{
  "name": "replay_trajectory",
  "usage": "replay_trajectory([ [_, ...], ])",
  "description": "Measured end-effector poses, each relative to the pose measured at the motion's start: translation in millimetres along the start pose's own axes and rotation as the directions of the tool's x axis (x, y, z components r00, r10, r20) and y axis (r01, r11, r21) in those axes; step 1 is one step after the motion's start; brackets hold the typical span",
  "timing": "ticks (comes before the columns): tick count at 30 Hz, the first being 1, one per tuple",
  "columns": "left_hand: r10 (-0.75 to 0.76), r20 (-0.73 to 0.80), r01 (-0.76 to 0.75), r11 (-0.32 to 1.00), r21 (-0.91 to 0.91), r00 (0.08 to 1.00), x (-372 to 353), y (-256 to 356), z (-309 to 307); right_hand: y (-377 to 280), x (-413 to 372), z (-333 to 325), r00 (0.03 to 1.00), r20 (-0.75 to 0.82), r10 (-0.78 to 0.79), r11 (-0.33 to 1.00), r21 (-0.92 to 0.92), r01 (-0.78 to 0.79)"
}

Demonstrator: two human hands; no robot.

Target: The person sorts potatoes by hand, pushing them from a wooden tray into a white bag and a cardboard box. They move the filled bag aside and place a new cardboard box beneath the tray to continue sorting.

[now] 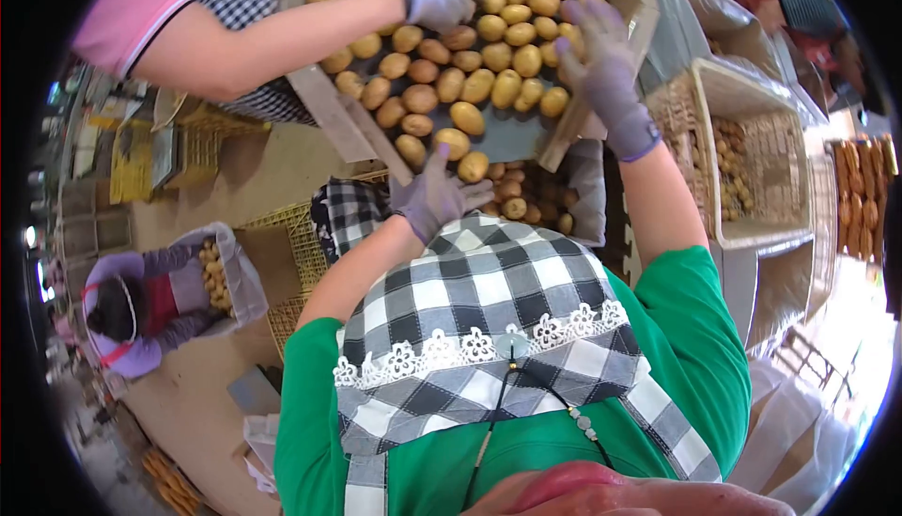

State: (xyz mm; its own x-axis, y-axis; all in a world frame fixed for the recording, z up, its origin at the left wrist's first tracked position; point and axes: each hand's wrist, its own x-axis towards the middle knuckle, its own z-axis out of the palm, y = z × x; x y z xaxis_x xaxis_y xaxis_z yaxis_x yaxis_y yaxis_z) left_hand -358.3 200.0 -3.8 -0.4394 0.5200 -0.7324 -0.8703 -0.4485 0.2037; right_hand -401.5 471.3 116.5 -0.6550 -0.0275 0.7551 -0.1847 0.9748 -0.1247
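Many yellow-brown potatoes (505, 89) lie on a dark-surfaced sorting table with wooden side boards (334, 117). My left hand (432, 198), in a thin purple-grey glove, is at the table's near end. Its fingers are apart, one fingertip against a potato (453, 145) and another potato (473, 166) close by. My right hand (606, 70), gloved alike, reaches over the right side board with fingers spread at the edge of the potatoes. Below the near end, more potatoes (514, 208) sit in a lined container, partly hidden by my left hand and apron.
A co-worker's gloved hand (440, 4) reaches onto the potatoes from the left. On the right stands a cream plastic crate (709, 149) with potatoes inside. Another person (127, 314) at lower left is at a lined box (246, 276) of potatoes. Yellow crates (299, 253) stand left of me.
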Motion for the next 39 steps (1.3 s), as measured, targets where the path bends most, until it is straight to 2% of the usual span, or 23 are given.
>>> replay_trajectory([
  [1,-0.044,0.033,0.045,0.998,-0.033,0.998,1.6,-0.1,-7.5,-19.7,6.5,10.0,0.974,0.224,0.014,0.972,0.227,-0.066],
  [2,-0.013,0.067,0.012,1.000,0.024,0.998,-3.2,-0.5,-9.0,-39.3,9.9,21.8,0.897,0.442,-0.024,0.893,0.413,-0.180],
  [4,0.050,0.058,-0.057,0.990,0.127,0.997,-12.6,-3.8,-8.5,-74.6,19.0,55.0,0.799,0.596,-0.081,0.941,0.311,-0.137],
  [6,0.079,0.024,-0.080,0.993,0.084,0.997,-16.4,-12.6,1.3,-76.4,21.0,97.5,0.756,0.639,-0.142,0.980,0.199,0.016],
  [9,0.119,0.021,-0.119,0.993,-0.015,0.993,-25.5,-17.7,13.4,-93.0,41.9,114.9,0.654,0.756,0.024,0.997,0.027,-0.067],
  [10,0.126,0.025,-0.125,0.991,-0.049,0.992,-29.5,-19.5,17.4,-91.2,43.0,113.0,0.612,0.791,-0.003,0.996,0.054,-0.064],
  [12,0.135,0.068,-0.127,0.985,-0.114,0.988,-29.4,-17.4,17.5,-85.6,55.2,98.7,0.531,0.846,-0.053,0.994,0.097,-0.056],
  [13,0.136,0.082,-0.124,0.983,-0.132,0.987,-22.8,-17.8,12.1,-82.3,48.0,115.0,0.501,0.862,-0.077,0.996,0.087,0.002],
  [16,0.095,0.138,-0.065,0.977,-0.203,0.986,-14.1,-15.3,7.2,-101.2,50.4,83.2,0.545,0.838,0.026,0.998,0.009,-0.061],
  [17,0.069,0.154,-0.033,0.974,-0.226,0.986,-15.7,-14.3,7.7,-105.0,56.9,71.3,0.513,0.853,0.101,0.974,0.021,-0.226],
  [20,0.123,0.107,-0.108,0.985,-0.138,0.987,-21.3,-18.3,12.0,-105.2,53.3,81.7,0.600,0.792,0.117,0.949,0.088,-0.302],
  [21,0.135,0.113,-0.121,0.985,-0.120,0.984,-22.8,-18.7,12.9,-108.2,52.7,81.8,0.620,0.782,0.064,0.962,0.116,-0.245],
  [24,0.146,0.137,-0.136,0.988,-0.077,0.980,-23.7,-22.0,9.9,-122.8,58.0,94.0,0.558,0.829,-0.046,0.983,0.136,-0.121],
  [25,0.137,0.148,-0.128,0.989,-0.069,0.979,-22.4,-21.2,7.0,-125.5,59.4,105.9,0.571,0.818,-0.062,0.991,0.120,-0.064],
  [28,0.135,0.148,-0.131,0.991,-0.039,0.980,-15.9,-21.9,0.7,-120.7,72.5,135.6,0.523,0.849,-0.074,0.994,0.103,-0.027],
  [32,0.175,0.061,-0.174,0.985,-0.018,0.983,-19.7,-22.9,6.4,-109.2,73.3,132.1,0.613,0.777,-0.142,0.971,0.228,-0.065],
  [33,0.181,0.064,-0.180,0.984,-0.009,0.981,-20.4,-21.9,6.6,-103.6,66.3,125.4,0.676,0.723,-0.140,0.923,0.342,-0.174],
  [36,0.186,0.076,-0.187,0.982,0.002,0.980,-18.5,-20.9,2.7,-81.7,47.2,73.8,0.841,0.517,-0.160,0.851,0.504,-0.148],
  [37,0.184,0.084,-0.184,0.983,0.001,0.979,-15.6,-21.4,-0.4,-65.1,47.5,53.0,0.934,0.247,-0.260,0.832,0.549,0.086],
  [38,0.184,0.096,-0.185,0.983,0.001,0.978,-13.2,-20.3,-2.5,-41.7,54.9,14.5,0.943,0.122,-0.311,0.826,0.526,0.205],
  [39,0.166,0.105,-0.165,0.986,-0.019,0.981,-13.3,-17.9,-2.1,1.5,59.5,-2.3,0.938,-0.067,-0.340,0.899,0.269,0.345],
])
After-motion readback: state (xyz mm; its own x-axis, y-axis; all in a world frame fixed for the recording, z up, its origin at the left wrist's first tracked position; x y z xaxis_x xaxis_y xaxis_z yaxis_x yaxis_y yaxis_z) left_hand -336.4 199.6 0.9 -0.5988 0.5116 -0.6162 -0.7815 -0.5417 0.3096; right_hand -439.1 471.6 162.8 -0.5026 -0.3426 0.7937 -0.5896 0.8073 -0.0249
